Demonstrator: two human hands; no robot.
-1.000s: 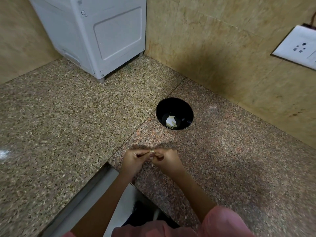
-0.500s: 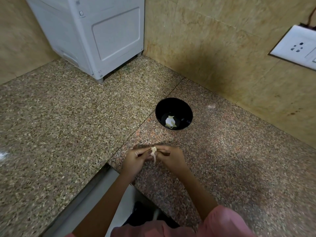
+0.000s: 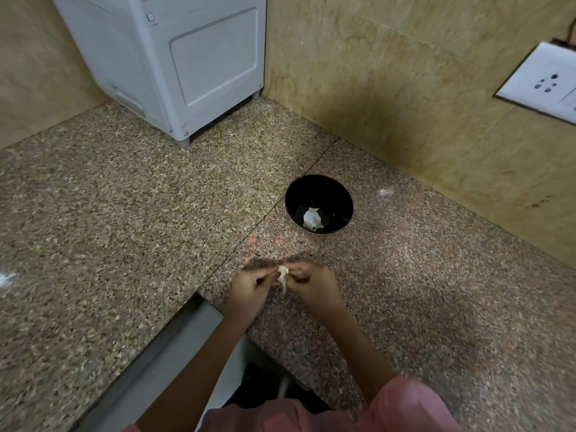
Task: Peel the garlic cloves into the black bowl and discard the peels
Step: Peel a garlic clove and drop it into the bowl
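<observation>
- Both hands meet low over the counter (image 3: 124, 219), near the black bowl (image 3: 338, 194) but clear of it. The left hand (image 3: 251, 286) and the right hand (image 3: 313, 283) each pinch the garlic clove (image 3: 283, 270) at the fingertips. A pale strip of peel (image 3: 283, 285) hangs from it between them.
- The hold is by fingertips only on a small, smooth thing. If the skin gives way suddenly under the pull, the clove could shoot out and skid over the counter. It could also drop into the steel-lined opening (image 3: 174, 350) just behind the left wrist (what that opening is, I cannot tell).
- The strip looks thin and papery. Pulled too fast or at an angle, it would likely tear short and leave patches stuck to the clove, which would then go into the bowl half-skinned.
- The loose strip could fall off on its own. If it lands in the bowl among the peeled garlic (image 3: 312, 218), which is about the same pale colour, it would be tedious to pick out.
- The bowl stands apart from the hands, so the clove has to be carried over. A toss from here could hit the rim and bounce onto the counter.
- No bin or heap of peels is in view, so discards may end up scattered. A pale fleck (image 3: 386, 191) lies beyond the bowl near the wall (peel or not, too small to tell).
</observation>
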